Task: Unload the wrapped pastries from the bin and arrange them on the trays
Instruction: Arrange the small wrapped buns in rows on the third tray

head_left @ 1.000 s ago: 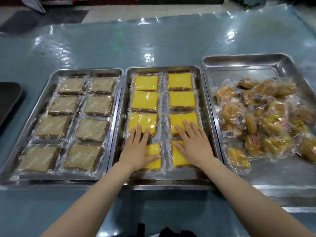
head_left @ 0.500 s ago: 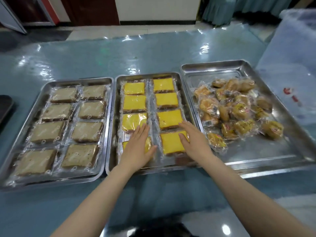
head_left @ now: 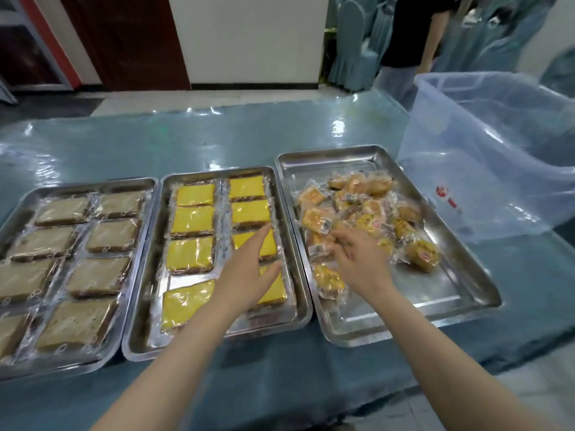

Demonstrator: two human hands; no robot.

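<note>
Starting at the left, we see the left tray (head_left: 77, 367) filled with brown wrapped slices (head_left: 93, 275) laid flat in two neat columns, which we take as the pattern to follow. Next, the middle tray (head_left: 298, 318) holds yellow wrapped slices (head_left: 191, 219) in the same two columns. Our left hand (head_left: 249, 275) hovers over its near right corner, fingers straight and spread, holding nothing; it looks set to level a slice or to cross toward the next tray. Beyond that, the right tray (head_left: 435, 321) carries a loose heap of small golden wrapped pastries (head_left: 367, 213), dumped rather than arranged, so this is likely the sorting in hand. Our right hand (head_left: 357, 259) reaches into the near edge of that heap with fingers loosely bent; we cannot tell whether it already pinches a packet. Farthest right stands the clear bin (head_left: 485, 157), lined with plastic film, its contents hidden. All rests on a table (head_left: 280, 384) under teal cloth and glossy sheeting (head_left: 186, 138). Behind are a dark door (head_left: 124, 42), a white wall (head_left: 249, 35), draped chairs (head_left: 354, 57) and a standing person (head_left: 410, 42).
</note>
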